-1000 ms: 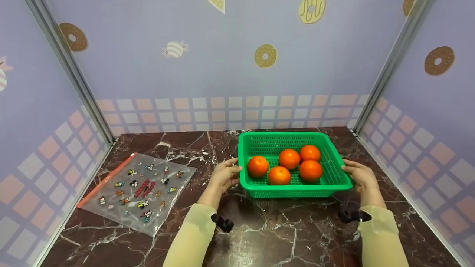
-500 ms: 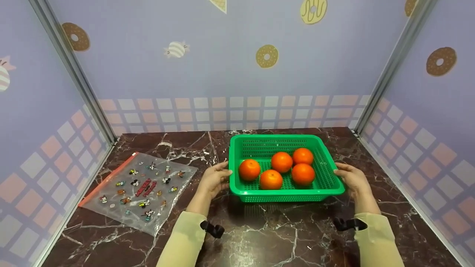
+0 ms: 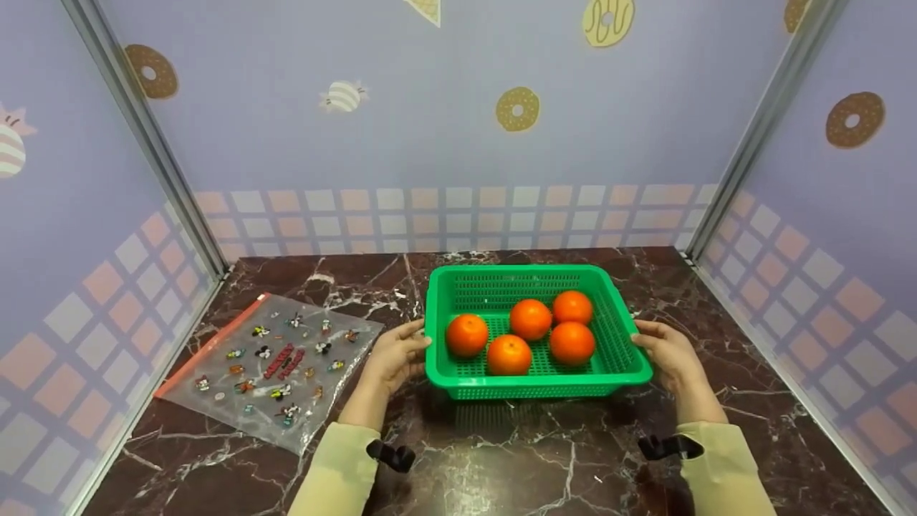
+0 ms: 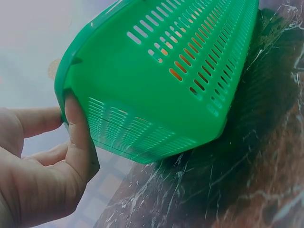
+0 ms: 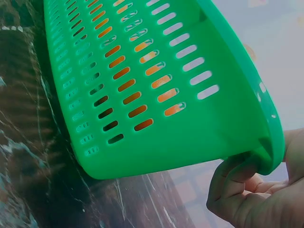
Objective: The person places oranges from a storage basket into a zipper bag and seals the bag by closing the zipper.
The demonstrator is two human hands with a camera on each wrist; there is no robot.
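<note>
A green plastic basket [image 3: 539, 391] with slotted walls holds several oranges [image 3: 530, 319]. My left hand [image 3: 392, 358] grips its left rim, thumb on top and fingers curled beneath, as the left wrist view shows. On the opposite side my right hand [image 3: 670, 352] pinches the right rim; in the right wrist view its curled fingers [image 5: 232, 178] sit under the lip. Through the slots in both wrist views, orange colour shows. The basket is level and close over the dark marbled table [image 3: 516, 459], its shadow falling beneath it.
A clear zip bag [image 3: 269, 365] with an orange-red zip edge and cartoon prints lies flat at the left. Purple patterned panels [image 3: 444, 143] wall in the back and both sides of the table, with metal posts at the corners.
The basket, held by both hands, has shifted left and slightly toward the person. Both arms moved along with it, and the oranges keep their arrangement inside. The bag stays in place.
</note>
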